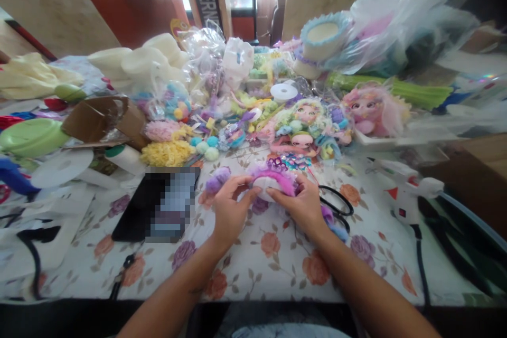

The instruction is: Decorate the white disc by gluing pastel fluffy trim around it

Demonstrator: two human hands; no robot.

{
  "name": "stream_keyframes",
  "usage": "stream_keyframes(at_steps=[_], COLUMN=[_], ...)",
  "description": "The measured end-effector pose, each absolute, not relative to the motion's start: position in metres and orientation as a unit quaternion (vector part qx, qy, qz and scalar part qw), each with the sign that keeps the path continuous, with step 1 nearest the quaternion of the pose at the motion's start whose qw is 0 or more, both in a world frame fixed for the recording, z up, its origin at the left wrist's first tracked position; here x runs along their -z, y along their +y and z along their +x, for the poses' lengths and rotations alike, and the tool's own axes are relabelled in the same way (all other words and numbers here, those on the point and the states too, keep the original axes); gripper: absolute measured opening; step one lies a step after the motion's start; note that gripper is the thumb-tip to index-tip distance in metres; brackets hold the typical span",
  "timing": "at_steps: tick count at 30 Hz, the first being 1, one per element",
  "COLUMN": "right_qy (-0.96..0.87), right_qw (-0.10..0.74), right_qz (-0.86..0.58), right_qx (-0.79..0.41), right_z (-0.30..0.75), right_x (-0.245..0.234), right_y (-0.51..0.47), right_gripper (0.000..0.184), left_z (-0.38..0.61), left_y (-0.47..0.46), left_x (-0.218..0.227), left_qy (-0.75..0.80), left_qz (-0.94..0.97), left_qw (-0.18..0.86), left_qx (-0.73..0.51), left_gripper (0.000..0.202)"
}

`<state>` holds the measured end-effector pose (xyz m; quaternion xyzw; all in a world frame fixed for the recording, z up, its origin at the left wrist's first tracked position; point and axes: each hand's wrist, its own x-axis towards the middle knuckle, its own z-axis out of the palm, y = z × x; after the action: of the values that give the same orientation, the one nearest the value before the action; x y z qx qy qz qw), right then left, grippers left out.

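Both my hands hold a small white rounded piece (264, 190) edged with bright pink and fluffy lilac trim, just above the flowered tablecloth (273, 264). My left hand (232, 208) pinches its left side, thumb on the white face. From the right, my right hand (304, 206) grips the pink edge, with its thumb also on the white part. What lies under the piece is hidden. A lilac fluffy bundle (217, 180) rests beside my left fingers. Shiny sequin trim (295, 161) lies just beyond the piece. Near my right wrist are black loops (340, 198) and a purple-blue fluffy bit (336, 229).
A dark tablet (134, 206) lies on the left, its screen partly blurred out. On the right stands a white glue gun (410, 190) with a black cord. Yellow fluff (168, 153), a cardboard box (105, 119), doll heads (366, 108) and plastic bags crowd the back.
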<state>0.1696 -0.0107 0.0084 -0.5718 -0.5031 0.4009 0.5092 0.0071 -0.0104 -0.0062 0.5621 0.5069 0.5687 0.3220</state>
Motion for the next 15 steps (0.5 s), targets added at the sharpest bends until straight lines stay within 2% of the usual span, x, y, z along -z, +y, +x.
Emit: stream_keyframes(at_steps=[9,15], right_qy=[-0.489,-0.48], right_qw=[0.498,0.523], right_qz=[-0.595,-0.571], right_qx=[-0.398,-0.412], right_z=[0.1665,0.1676], right_x=[-0.0112,-0.0136], right_y=[-0.0135,-0.0105], right_gripper=[0.033,0.031], left_z=[0.0094,0.0109], left_y=[-0.0128,-0.0121], left_x=[0.008,0.0051], left_qy=[0.527,0.508], left_qz=[0.514,0.517], left_qw=[0.355,0.354], left_qx=[-0.577,-0.591], left_gripper=[0.02,0.023])
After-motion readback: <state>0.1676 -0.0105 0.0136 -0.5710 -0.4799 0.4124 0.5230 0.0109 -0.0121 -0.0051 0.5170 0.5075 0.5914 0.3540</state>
